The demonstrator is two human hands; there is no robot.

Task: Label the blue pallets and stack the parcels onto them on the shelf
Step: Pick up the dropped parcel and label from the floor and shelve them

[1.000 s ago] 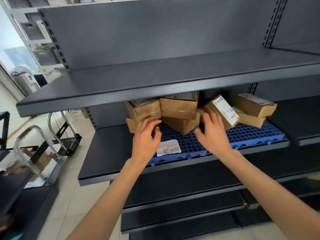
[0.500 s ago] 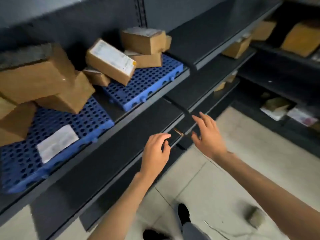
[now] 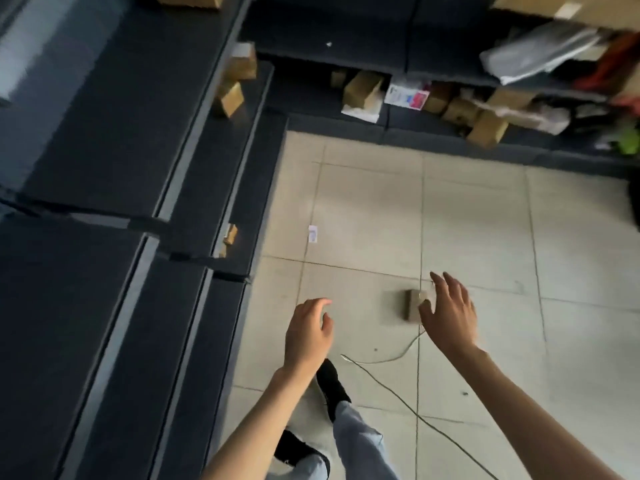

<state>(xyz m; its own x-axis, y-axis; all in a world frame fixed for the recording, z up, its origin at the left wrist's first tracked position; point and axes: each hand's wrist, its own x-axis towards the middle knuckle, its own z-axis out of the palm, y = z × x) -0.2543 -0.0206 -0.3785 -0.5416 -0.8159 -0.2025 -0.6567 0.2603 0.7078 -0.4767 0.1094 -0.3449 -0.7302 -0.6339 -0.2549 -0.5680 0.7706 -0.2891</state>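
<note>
2 empty hands (image 3: pixel 309 332) (image 3: pixel 450 315), 1 floor parcel (image 3: pixel 413 304).

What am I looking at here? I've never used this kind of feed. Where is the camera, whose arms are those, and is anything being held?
There is no machine: a person wears one wide-angle camera on the head, so you look down along their own arms. The left hand and right hand are both bare, open and empty. Below them is a tiled floor with a small parcel lying on it; the right hand reaches toward it and partly covers it in view, though contact cannot be judged. A thin cord and a paper slip also lie on the floor. Dark shelves run along the left, and more shelves at the top hold cardboard boxes and bags. The person's shoes show at the bottom.
</note>
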